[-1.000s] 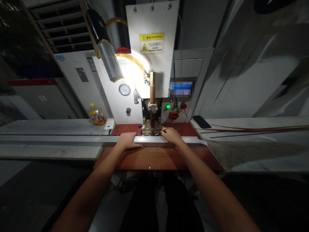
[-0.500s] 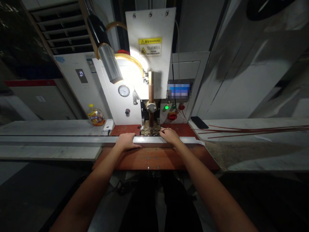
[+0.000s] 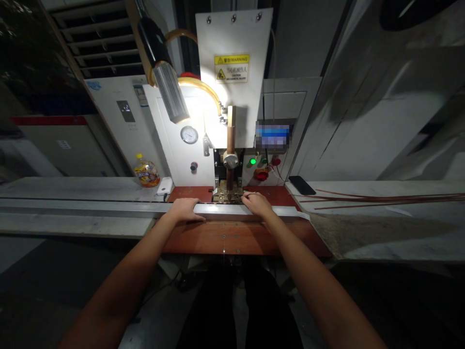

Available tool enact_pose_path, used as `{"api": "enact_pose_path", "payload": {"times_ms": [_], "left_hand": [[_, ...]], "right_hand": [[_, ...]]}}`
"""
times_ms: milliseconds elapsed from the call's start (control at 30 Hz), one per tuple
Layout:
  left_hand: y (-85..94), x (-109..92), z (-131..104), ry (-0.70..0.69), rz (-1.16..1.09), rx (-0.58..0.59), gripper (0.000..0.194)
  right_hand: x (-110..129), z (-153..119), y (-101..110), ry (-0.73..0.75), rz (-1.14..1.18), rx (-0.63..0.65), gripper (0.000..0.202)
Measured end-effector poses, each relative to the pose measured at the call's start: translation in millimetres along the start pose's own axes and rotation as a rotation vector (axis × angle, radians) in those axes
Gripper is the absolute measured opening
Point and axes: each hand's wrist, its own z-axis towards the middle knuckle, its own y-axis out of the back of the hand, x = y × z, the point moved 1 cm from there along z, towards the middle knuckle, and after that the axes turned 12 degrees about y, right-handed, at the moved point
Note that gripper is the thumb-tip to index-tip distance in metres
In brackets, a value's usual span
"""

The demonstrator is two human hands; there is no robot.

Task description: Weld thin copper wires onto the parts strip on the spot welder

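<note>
A long silver metal bar (image 3: 221, 210) lies crosswise on the reddish-brown work plate (image 3: 203, 237). My left hand (image 3: 184, 210) grips it left of the centre, fingers over the top and thumb along the near side. Further right, my right hand (image 3: 257, 203) rests across the bar, its fingertips closed together beside the small brass-coloured fixture (image 3: 222, 195). What those fingertips hold, if anything, is too small to make out. A copper rod (image 3: 230, 140) of the machine stands upright over the fixture, its lower tip close behind the bar.
A lit lamp (image 3: 170, 92) hangs before the white machine panel (image 3: 232, 39). A bottle (image 3: 147, 172) and a white box (image 3: 164, 186) stand on the left. Right of the plate lie a black phone (image 3: 302, 185) and several thin brown rods (image 3: 363, 197).
My left hand has slid slightly left along the bar. The right hand keeps its place beside the fixture. The whole view has shifted a little.
</note>
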Motion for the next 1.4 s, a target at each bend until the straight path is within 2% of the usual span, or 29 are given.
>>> {"api": "enact_pose_path", "payload": {"times_ms": [267, 633, 933, 1200, 1400], "left_hand": [[-5.3, -0.7, -3.6, 0.026, 0.012, -0.032, 0.081], [-0.7, -3.8, -12.1, 0.025, 0.012, -0.063, 0.08], [-4.4, -1.8, -14.0, 0.057, -0.024, -0.049, 0.075], [-5.8, -7.1, -25.9, 0.02, -0.008, -0.152, 0.069], [-4.9, -10.1, -31.1, 0.017, -0.001, -0.173, 0.064]], "right_hand": [[3.4, -2.9, -0.1, -0.028, -0.021, 0.023, 0.04], [8.1, -8.3, 1.4, -0.041, -0.039, 0.047, 0.04], [11.5, -12.1, 2.2, -0.028, -0.06, 0.034, 0.039], [14.1, -19.0, -2.0, -0.038, -0.115, 0.008, 0.038], [17.8, -23.6, -0.4, -0.042, -0.148, 0.0, 0.036]]}}
